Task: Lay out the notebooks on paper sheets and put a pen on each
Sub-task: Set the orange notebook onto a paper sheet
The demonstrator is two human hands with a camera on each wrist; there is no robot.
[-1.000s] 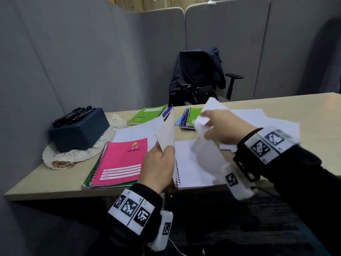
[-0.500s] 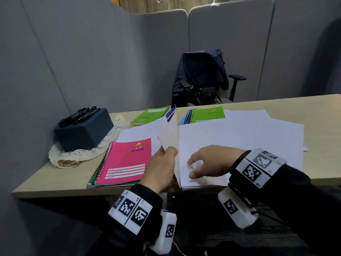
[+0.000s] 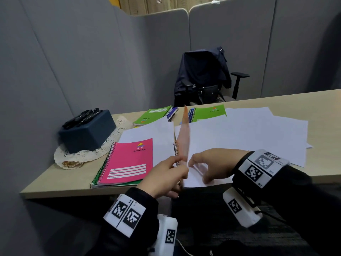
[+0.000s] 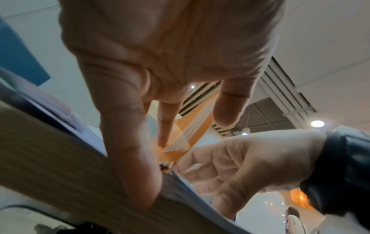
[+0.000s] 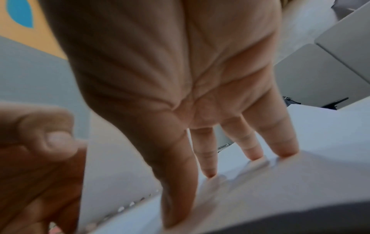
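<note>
Head view: our left hand [image 3: 167, 175] pinches raised cover [image 3: 185, 137] of open notebook [image 3: 195, 174], just right of pink notebook [image 3: 129, 161]; our right hand [image 3: 212, 165] lies loose-fingered on white page. We judge cover thin, floppy; better grip by spiral edge [image 3: 175, 150]

grey padded partition panels [image 3: 77, 58] fill the upper left and run across the top of the frame, meeting at a seam near the upper middle; behind their rounded tops a strip of pale wooden slats [image 3: 147, 4] shows; a light wood desk [image 3: 287, 100] stretches from lower left to the right edge; beyond it, centre of the frame, an office chair [image 3: 238, 84] with black armrests carries a dark jacket [image 3: 201, 71] draped over its back; dark carpet [image 3: 230, 235] lies under the desk at lower right; in the left wrist view, round ceiling lights [image 4: 317, 123] glow at right.
</note>
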